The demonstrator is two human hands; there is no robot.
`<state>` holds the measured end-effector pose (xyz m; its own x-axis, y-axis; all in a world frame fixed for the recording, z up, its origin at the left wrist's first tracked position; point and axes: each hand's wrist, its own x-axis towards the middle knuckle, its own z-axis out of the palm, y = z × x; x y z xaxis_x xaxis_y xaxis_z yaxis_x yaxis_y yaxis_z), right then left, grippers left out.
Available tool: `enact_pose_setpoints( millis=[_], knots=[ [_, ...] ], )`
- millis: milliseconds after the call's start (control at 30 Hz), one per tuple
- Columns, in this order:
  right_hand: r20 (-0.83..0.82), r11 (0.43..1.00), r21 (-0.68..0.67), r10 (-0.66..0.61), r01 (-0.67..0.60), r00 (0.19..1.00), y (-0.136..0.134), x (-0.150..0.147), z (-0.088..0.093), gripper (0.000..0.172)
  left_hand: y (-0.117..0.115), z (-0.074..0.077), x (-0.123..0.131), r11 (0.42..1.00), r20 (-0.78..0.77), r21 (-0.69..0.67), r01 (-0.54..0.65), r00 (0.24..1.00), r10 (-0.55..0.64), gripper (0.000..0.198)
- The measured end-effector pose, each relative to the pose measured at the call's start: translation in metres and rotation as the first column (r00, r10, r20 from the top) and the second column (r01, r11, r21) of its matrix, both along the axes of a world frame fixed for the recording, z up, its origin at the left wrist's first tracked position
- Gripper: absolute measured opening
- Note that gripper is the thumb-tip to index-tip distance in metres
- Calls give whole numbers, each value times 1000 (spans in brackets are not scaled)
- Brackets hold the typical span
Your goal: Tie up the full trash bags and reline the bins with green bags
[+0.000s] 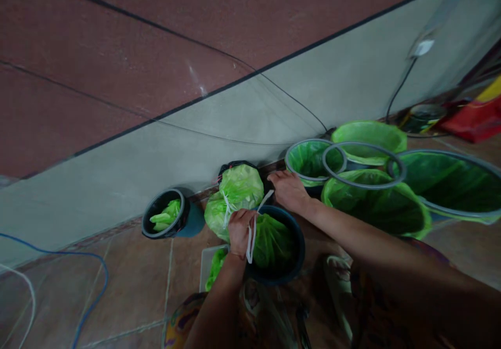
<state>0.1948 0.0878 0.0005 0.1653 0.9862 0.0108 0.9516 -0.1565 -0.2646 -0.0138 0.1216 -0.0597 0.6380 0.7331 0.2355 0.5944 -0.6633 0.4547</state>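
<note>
My left hand (pixel 241 230) is closed around a white drawstring (pixel 251 242) at the left rim of a dark blue bin (pixel 299 244). Inside that bin is a gathered green plastic bag (pixel 271 242); the drawstring belongs to it. Beyond the far rim, my right hand (pixel 290 190) reaches leftward with its fingers stretched out, and nothing shows in them. One end of the drawstring rises just below its fingertips. A full, tied light-green bag (pixel 242 187) rests on the floor against the wall, left of my right hand.
A smaller bin (pixel 195 219) holding green plastic stands at left. To the right are several green-lined bins (pixel 376 203) and a loose grey ring (pixel 364 186). A white tray (pixel 205 263) with green plastic lies near my left forearm. A blue hose (pixel 102 281) crosses the floor.
</note>
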Motion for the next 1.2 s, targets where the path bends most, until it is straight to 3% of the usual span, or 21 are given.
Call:
enact_pose_setpoints(
  millis=[67,133,200,267,367,500,667,800,867,933,1067,1200],
  knots=[
    [-41,998,35,57,-56,998,-2,-2,-1,44,-1,1,1,1000,-13,7,-2,1000,2,22],
    [-94,971,77,232,-225,968,-4,-10,-7,50,-1,3,4,1000,-40,22,-1,999,2,22],
    [-157,913,72,408,-402,899,-4,-21,-17,47,-3,5,6,999,-72,39,1,997,2,24],
    [-204,876,14,474,-481,857,-4,-29,-27,37,-4,6,7,999,-100,46,17,995,-12,25],
    [-182,880,-69,453,-470,873,-3,-31,-36,24,-5,6,6,998,-120,35,48,992,-43,25],
    [-116,877,-105,457,-468,882,-1,-21,-38,24,-4,8,4,997,-148,-8,79,986,-79,24],
    [-118,890,-161,412,-427,903,-4,-18,-36,28,-6,15,5,999,-271,34,3,963,7,25],
    [-53,928,-211,302,-306,952,-8,-18,-36,29,-5,19,-2,994,-285,104,-41,956,69,26],
    [-37,932,-258,255,-256,966,-9,-16,-37,30,-2,20,-8,996,-229,52,-78,969,87,24],
    [-62,918,-298,255,-262,965,-9,-15,-39,30,1,20,-10,984,-161,-117,-131,981,111,26],
    [-121,909,-276,288,-311,950,-8,-15,-41,30,3,15,0,840,3,-520,-155,983,183,31],
    [-171,929,-219,265,-299,949,-7,-17,-37,30,-2,6,16,595,211,-801,-57,904,371,28]
  ],
)
